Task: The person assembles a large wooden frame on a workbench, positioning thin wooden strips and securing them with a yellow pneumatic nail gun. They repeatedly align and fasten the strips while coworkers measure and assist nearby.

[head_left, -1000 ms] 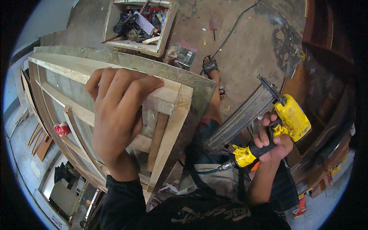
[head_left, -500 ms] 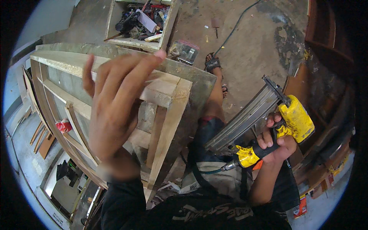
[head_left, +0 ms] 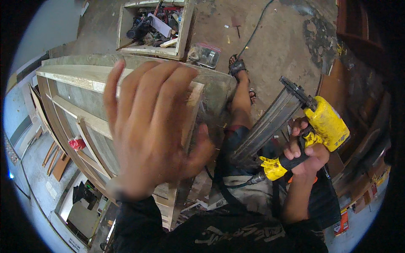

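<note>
My right hand (head_left: 306, 149) is wrapped round the black grip of a yellow pneumatic nail gun (head_left: 327, 124). Its long grey magazine (head_left: 270, 122) slants down toward my lap, and an air hose (head_left: 238, 184) joins the handle's end. Over the near right corner of a wooden frame (head_left: 76, 109) hovers my left hand (head_left: 152, 126), fingers spread, thumb out to the right, nothing in it. The hand hides that corner of the frame. Under the frame lies a grey-green board (head_left: 219, 86), its right edge showing past the hand.
A wooden box (head_left: 185, 31) of jumbled tools stands beyond the board. Beside it sits a clear plastic container (head_left: 204, 55). A dark hose (head_left: 255, 33) crosses the floor near my foot (head_left: 238, 67). Brown wood panels (head_left: 333, 84) lean at the right. A red bundle (head_left: 76, 143) rests by the frame's slats.
My left hand has risen closer to the view and moved right, its thumb now spread out. The nail gun has shifted slightly, still in my right hand.
</note>
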Demonstrator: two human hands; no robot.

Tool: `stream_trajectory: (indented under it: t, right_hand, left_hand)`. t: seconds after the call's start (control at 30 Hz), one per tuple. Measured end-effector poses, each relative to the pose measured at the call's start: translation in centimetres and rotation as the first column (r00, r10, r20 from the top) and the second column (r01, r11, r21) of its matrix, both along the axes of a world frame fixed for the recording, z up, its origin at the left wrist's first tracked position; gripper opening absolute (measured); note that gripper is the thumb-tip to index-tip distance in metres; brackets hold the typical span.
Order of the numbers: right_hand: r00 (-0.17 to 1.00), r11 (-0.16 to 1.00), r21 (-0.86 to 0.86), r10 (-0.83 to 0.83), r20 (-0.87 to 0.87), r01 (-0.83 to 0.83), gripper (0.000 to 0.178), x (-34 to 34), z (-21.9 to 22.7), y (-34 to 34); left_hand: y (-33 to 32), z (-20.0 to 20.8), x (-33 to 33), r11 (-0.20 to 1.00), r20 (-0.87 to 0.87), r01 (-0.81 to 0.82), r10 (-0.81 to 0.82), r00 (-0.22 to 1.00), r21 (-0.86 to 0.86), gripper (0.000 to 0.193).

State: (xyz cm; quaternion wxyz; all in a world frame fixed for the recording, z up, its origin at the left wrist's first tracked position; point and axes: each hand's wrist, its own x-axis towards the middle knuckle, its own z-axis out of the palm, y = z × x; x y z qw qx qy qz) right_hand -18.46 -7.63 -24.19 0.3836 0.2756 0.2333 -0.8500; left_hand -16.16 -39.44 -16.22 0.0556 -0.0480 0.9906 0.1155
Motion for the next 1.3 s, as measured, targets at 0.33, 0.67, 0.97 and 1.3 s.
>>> stream_trajectory:
  t: [0.33, 0.67, 0.97, 1.3]
  right_hand:
    - [1.0, 0.997, -0.08, 0.005, 0.003, -0.005, 0.058, 0.3, -0.4, -0.1]
    - [1.0, 0.994, -0.105, -0.004, -0.009, 0.003, 0.058, 0.4, -0.5, 0.0]
    - [1.0, 0.995, -0.1, 0.005, 0.004, -0.004, 0.058, 0.3, -0.4, -0.3]
    - [1.0, 0.996, -0.093, 0.001, -0.02, -0.002, 0.058, 0.4, -0.5, -0.4]
  left_hand:
    - [0.2, -1.6, -1.2, 0.993, -0.181, 0.101, -0.089, 0.98, 0.062, 0.03]
    - [0.7, -1.6, -1.2, 0.997, -0.19, 0.049, -0.038, 0.981, 0.055, 0.027]
    - [1.0, -1.5, -1.2, 0.997, -0.189, 0.01, 0.004, 0.982, 0.073, 0.029]
    - [0.9, -1.8, -1.5, 0.997, -0.217, 0.036, -0.022, 0.976, 0.061, 0.029]
